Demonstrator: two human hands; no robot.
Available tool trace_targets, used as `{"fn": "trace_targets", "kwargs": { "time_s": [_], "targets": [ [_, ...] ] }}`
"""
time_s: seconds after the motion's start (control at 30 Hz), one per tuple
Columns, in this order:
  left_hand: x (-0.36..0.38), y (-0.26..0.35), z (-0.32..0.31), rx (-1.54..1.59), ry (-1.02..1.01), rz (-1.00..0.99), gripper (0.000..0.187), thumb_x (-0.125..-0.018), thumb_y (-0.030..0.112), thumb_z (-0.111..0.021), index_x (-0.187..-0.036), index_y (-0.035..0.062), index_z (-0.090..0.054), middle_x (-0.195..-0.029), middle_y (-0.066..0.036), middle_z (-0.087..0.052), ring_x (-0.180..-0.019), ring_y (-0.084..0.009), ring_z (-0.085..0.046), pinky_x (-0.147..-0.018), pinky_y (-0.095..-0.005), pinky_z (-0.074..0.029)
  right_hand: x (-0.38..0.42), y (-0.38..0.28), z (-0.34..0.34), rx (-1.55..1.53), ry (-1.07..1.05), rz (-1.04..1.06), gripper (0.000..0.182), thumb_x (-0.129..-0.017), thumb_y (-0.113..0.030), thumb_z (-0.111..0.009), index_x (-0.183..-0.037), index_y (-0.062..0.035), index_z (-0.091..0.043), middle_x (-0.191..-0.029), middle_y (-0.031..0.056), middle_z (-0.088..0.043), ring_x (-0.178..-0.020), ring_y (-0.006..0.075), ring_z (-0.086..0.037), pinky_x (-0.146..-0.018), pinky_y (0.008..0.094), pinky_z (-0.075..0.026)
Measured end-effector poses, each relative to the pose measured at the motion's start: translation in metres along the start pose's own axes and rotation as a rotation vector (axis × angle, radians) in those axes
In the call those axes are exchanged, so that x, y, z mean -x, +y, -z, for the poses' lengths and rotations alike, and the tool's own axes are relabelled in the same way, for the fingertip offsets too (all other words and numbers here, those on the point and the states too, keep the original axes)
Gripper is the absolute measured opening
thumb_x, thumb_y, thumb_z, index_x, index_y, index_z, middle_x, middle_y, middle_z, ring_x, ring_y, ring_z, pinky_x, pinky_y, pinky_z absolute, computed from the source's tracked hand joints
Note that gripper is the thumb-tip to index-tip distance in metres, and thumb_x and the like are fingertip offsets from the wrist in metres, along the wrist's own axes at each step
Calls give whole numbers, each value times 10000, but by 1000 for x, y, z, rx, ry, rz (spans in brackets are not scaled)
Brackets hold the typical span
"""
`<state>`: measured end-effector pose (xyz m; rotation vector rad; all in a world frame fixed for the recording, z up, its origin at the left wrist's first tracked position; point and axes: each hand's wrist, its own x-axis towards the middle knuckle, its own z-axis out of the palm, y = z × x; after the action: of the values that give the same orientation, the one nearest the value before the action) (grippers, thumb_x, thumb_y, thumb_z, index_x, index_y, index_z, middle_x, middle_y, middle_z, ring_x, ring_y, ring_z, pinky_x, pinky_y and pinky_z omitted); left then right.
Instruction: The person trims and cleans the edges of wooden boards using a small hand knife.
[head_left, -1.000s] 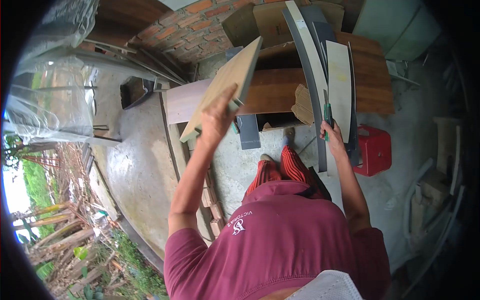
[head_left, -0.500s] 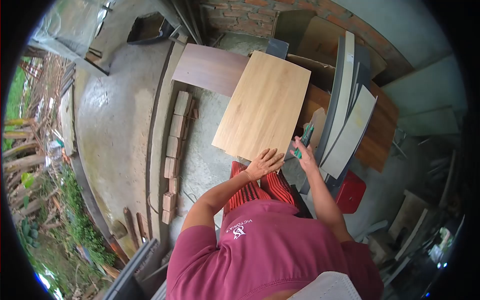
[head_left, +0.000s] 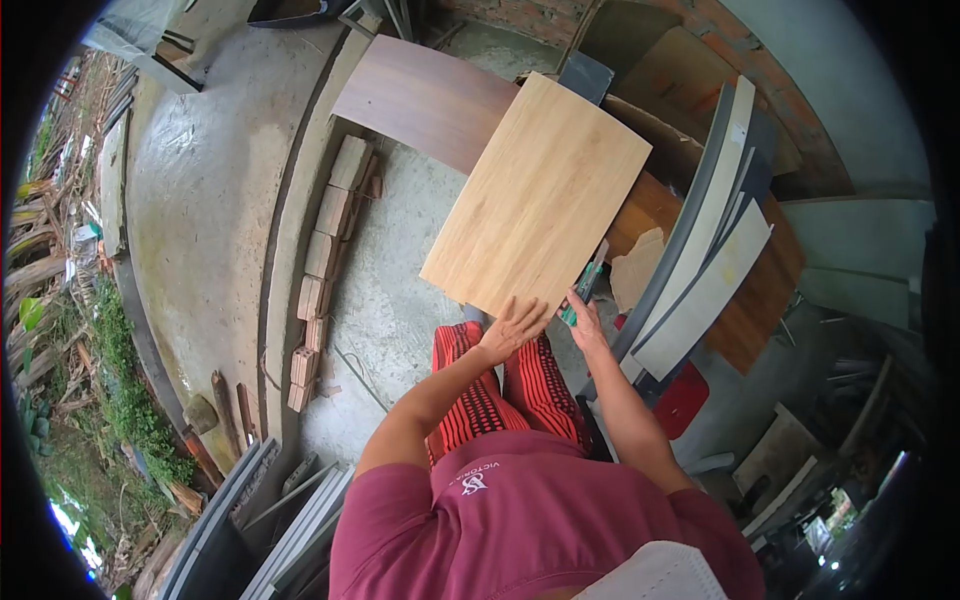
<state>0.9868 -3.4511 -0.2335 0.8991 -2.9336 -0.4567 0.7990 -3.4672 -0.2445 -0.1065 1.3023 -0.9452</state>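
A light wood-grain board [head_left: 540, 190] lies in front of me. On its near edge my left hand [head_left: 513, 328] rests flat, fingers spread. My right hand [head_left: 585, 322] is closed round a green and black utility knife [head_left: 580, 293], with the blade end pointing away from me beside the board's right edge. Under the far left part of the board sticks out a second, greyish-brown board [head_left: 430, 100]. A torn piece of cardboard [head_left: 637, 270] lies just right of the knife.
Long grey and white strips [head_left: 690, 220] lean at the right over a darker brown board [head_left: 755, 310]. A red plastic stool [head_left: 682, 400] stands beneath them. To the left, a row of bricks [head_left: 322, 250] runs along a concrete ledge. Grey panels [head_left: 230, 530] lie at the lower left.
My right hand has brought the utility knife left and closer to the board's right edge. My left hand stays flat on the board. The whole view has shifted slightly.
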Motion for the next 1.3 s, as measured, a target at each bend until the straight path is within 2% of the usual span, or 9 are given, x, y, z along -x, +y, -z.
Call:
{"fn": "trace_targets", "kwargs": {
  "time_s": [0.07,0.13,0.2,0.3,0.37,0.47,0.53,0.83,1.3],
  "targets": [
    [7,-6,33,302,36,334,629,-707,224,-590,-1279,145,-338,-1392,-94,-196,-1276,-287,-190,-1021,-482,-179,-3,-2,5,20,7,8,190,-786,-210,-624,-915,-164,-493,-770,-37,-485,-739,89,-482,-693,291,-411],
    [20,-41,57,277,154,687,585,-748,235,-571,-1274,119,-345,-1372,-139,-232,-1260,-341,-202,-1006,-508,-173,4,-8,0,-14,-36,2,195,-784,-210,-626,-915,-162,-489,-762,-37,-480,-731,87,-483,-701,291,-413],
    [35,-90,43,285,450,1089,497,-788,216,-547,-1240,94,-381,-1312,-199,-306,-1193,-381,-296,-966,-491,-248,4,-6,3,-24,-23,7,194,-784,-213,-626,-909,-159,-488,-757,-35,-479,-722,87,-485,-696,286,-415],
    [48,-147,11,432,545,1161,394,-851,293,-471,-1150,37,-452,-1112,-270,-481,-1019,-409,-463,-851,-458,-368,4,-10,-1,2,-19,16,188,-786,-214,-622,-894,-145,-484,-751,-32,-474,-704,85,-484,-681,275,-415],
    [40,-162,3,683,52,1237,472,-886,401,-349,-1013,-11,-540,-879,-282,-567,-827,-423,-545,-720,-446,-424,1,-9,3,30,3,22,183,-790,-213,-618,-885,-134,-482,-749,-31,-469,-694,83,-483,-672,267,-413],
    [22,-140,7,544,289,1386,612,-885,473,-250,-876,-32,-595,-742,-274,-573,-726,-428,-559,-657,-473,-423,-3,-5,19,214,87,74,176,-799,-211,-604,-873,-109,-481,-738,-27,-466,-686,84,-476,-655,252,-400],
    [16,-124,11,490,264,1516,670,-884,489,-224,-791,-42,-621,-741,-276,-576,-732,-424,-562,-657,-467,-428,9,-20,24,241,50,99,265,-801,-258,-597,-940,-59,-491,-825,-17,-471,-804,92,-433,-758,246,-340],
    [-51,-100,10,475,346,1540,708,-888,487,-191,-768,-62,-622,-728,-286,-573,-722,-430,-562,-660,-481,-422,19,-91,51,539,98,139,316,-787,-339,-592,-866,-50,-490,-761,9,-461,-734,112,-427,-675,264,-356],
    [-110,-107,4,508,288,1383,683,-873,530,-194,-961,-12,-601,-837,-256,-590,-804,-430,-556,-706,-467,-433,-10,-123,73,383,169,227,288,-798,-298,-590,-936,-59,-505,-778,-25,-455,-748,80,-413,-698,240,-347]
  ]
}}
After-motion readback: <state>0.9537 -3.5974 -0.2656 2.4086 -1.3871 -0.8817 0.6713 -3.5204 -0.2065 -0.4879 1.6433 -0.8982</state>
